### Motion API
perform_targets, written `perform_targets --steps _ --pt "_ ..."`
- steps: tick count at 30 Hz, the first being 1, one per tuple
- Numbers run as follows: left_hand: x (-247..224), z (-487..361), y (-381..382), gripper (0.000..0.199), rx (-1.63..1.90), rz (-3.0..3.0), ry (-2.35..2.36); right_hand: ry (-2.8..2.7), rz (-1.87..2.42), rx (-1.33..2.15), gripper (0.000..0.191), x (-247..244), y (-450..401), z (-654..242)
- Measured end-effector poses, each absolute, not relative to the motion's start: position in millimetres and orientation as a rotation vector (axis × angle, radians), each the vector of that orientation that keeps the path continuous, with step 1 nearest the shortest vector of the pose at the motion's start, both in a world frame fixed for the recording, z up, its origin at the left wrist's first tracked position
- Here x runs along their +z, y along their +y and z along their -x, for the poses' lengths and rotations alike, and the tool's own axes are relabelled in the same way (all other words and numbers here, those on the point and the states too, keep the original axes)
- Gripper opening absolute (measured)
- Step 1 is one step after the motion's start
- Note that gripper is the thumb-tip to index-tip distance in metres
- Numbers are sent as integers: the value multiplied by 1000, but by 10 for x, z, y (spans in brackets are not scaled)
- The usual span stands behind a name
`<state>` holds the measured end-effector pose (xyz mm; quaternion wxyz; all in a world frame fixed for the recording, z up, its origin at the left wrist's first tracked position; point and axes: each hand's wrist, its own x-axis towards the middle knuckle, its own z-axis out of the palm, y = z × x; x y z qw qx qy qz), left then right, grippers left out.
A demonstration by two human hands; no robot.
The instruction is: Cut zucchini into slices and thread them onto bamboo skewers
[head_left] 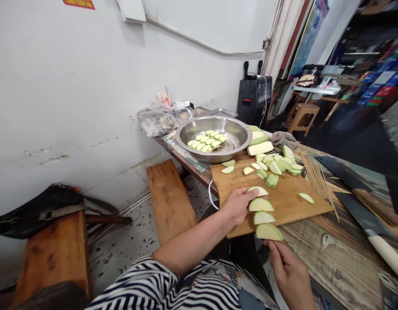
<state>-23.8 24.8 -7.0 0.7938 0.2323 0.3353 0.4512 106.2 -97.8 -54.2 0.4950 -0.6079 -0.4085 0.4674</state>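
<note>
Several half-moon zucchini slices (pixel 261 205) hang in a row on a skewer whose stick is mostly hidden inside them. My right hand (pixel 291 269) is closed around the skewer's lower end, below the nearest slice. At the far end of the row, my left hand (pixel 236 206) pinches a zucchini slice (pixel 258 190) between thumb and fingers. Beneath lies a wooden cutting board (pixel 292 215), with a pile of cut zucchini pieces (pixel 278 165) toward its back edge. One loose slice (pixel 306 198) rests on the board's right side.
A steel basin (pixel 182 144) behind the board holds skewered slices. Bare skewers (pixel 318 181) and two cleavers (pixel 357 211) lie on the right of the table. Peeled zucchini (pixel 260 148) and a grey cloth (pixel 284 139) sit behind. A wooden bench (pixel 169 198) stands left.
</note>
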Motion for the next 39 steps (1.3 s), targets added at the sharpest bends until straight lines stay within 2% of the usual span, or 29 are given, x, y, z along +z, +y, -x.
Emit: perform_targets --steps 2,7,10,12,16,18,20,23,25,27,31,33,35,39 --pt "-67 229 236 26 976 -514 711 -955 1485 1049 46 -527 -991 -1076" --pt "-38 201 202 36 929 -518 657 -526 1192 1742 35 -404 -1102 -1065" --pt "-13 178 183 37 931 -531 666 -444 1117 1817 40 -399 -1145 -1062" --pt "-8 164 169 36 935 -548 690 -636 1264 1630 39 -465 -1149 -1090" --pt "-32 141 141 35 978 -587 754 -1209 1540 763 31 -648 -1124 -1201" --pt "-43 135 134 33 1001 -585 776 -1296 1557 576 31 -668 -1119 -1228" --pt "-39 140 133 31 988 -561 772 -1208 1533 806 31 -608 -1134 -1209" --pt "-12 159 134 28 929 -514 735 -812 1374 1478 38 -464 -1179 -1136" --pt "5 169 130 26 907 -494 718 -650 1281 1682 44 -424 -1202 -1103" --pt "8 171 119 24 907 -493 724 -755 1337 1549 45 -466 -1206 -1110" --pt "-21 148 89 23 930 -519 761 -1060 1523 961 32 -658 -1185 -1226" --pt "-36 136 84 21 948 -526 772 -1137 1538 793 30 -700 -1187 -1277" --pt "-37 138 95 20 950 -525 776 -1128 1537 894 29 -669 -1209 -1284" --pt "15 201 153 18 923 -509 783 -674 1328 1660 39 -512 -1273 -1203"
